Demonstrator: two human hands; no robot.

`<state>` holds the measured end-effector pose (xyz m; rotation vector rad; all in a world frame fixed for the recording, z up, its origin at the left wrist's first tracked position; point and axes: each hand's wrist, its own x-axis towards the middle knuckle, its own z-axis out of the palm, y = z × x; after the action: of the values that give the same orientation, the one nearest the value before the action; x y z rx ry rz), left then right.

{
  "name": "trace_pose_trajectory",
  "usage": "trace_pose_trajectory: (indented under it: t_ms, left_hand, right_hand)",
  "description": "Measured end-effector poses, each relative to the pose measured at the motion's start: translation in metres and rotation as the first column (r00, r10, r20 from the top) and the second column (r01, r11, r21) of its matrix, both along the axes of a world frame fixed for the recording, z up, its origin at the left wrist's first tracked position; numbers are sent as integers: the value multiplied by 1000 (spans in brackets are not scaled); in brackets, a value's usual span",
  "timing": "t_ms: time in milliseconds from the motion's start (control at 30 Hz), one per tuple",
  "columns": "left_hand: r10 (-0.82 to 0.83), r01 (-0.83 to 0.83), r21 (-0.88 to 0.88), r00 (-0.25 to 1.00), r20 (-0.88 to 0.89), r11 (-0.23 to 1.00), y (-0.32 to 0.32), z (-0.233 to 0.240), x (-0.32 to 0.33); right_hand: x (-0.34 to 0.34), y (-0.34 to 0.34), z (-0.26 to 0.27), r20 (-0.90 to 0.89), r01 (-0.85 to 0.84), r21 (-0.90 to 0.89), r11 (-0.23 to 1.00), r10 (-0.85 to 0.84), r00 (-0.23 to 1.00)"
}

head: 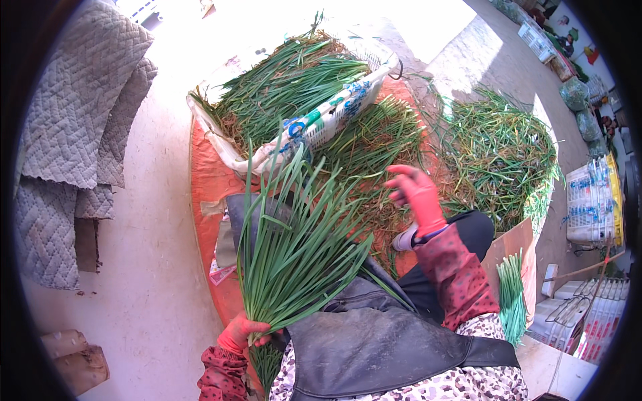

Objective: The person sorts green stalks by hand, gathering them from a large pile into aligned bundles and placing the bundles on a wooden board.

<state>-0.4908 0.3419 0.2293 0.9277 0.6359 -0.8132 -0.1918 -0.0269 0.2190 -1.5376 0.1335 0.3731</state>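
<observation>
My left hand (245, 335), in a red glove, grips the lower end of a bunch of long green leafy stalks (301, 250), whose leaves fan out upward over my dark apron (376, 341). To the right, my right hand (415, 193), also gloved in red, is raised with its fingers apart and slightly bent, holding nothing. Beyond the hands a white plastic crate (331, 123) is heaped with more green stalks (296, 85). Against its near right side lies a loose pile of stalks (381, 135) with brownish ends, on an orange-red sheet (205, 175).
A large heap of tangled leaves and stalks (496, 155) lies at the right. Near my right side, a neat bunch (511, 295) stands by a brown board (509, 245). White crates (592, 200) are stacked farther right. A grey quilted cloth (75, 110) hangs or lies at left.
</observation>
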Motion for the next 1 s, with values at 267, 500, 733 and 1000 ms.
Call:
trace_pose_trajectory:
  t_ms: [267,500,733,1000]
  left_hand:
    - [-14,10,54,997,71,998,-11,11,17]
    - [221,-224,-3,960,170,975,-15,-2,0]
    - [208,-209,0,974,93,978,-5,-17,2]
    - [139,-142,15,983,119,990,13,-15,-15]
  right_hand:
    - [-66,165,14,593,-375,-605,702,712,377]
    - [57,16,-64,219,42,-875,483,317,923]
    - [-4,-50,-63,-378,-312,-381,871,161,912]
    - [-7,2,-59,297,-139,-447,884,293,909]
